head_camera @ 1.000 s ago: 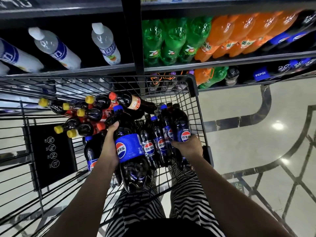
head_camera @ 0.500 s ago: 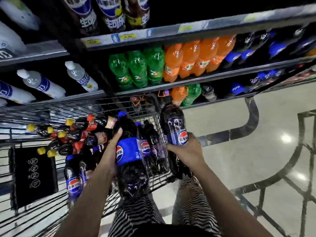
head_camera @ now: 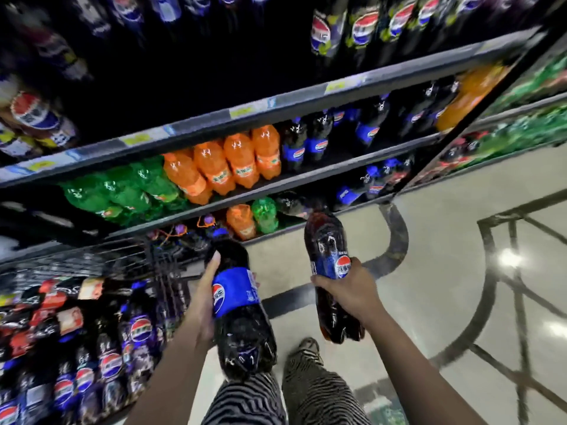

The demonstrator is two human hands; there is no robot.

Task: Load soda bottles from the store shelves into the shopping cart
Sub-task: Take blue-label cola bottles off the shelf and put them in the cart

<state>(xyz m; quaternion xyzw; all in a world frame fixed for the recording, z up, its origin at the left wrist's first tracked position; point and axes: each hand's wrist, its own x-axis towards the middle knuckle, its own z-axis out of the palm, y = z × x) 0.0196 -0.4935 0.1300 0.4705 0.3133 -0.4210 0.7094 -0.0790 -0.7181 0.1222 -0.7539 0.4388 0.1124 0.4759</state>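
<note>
My left hand (head_camera: 202, 305) grips a large Pepsi bottle (head_camera: 239, 317) with a blue label, held in the air just right of the shopping cart (head_camera: 159, 265). My right hand (head_camera: 349, 289) grips a second Pepsi bottle (head_camera: 328, 259) by its middle, over the floor and clear of the cart. Both bottles point cap-first toward the shelves. The wire cart at lower left holds several Pepsi bottles (head_camera: 138, 329) and cola bottles with red labels (head_camera: 52, 305). Shelves (head_camera: 251, 108) ahead carry orange soda bottles (head_camera: 239, 161), green soda bottles (head_camera: 122, 191) and more Pepsi bottles (head_camera: 306, 145).
Glossy tiled floor (head_camera: 445, 286) with dark inlaid lines stretches to the right. My striped trouser legs (head_camera: 276, 394) and one shoe (head_camera: 306, 348) show below the bottles. A second shelf unit (head_camera: 521, 118) with green items stands at the far right. The picture is motion-blurred.
Both hands have lifted their Pepsi bottles up out of the cart and carried them right, now over the floor. The view has swung right and upward toward the shelves.
</note>
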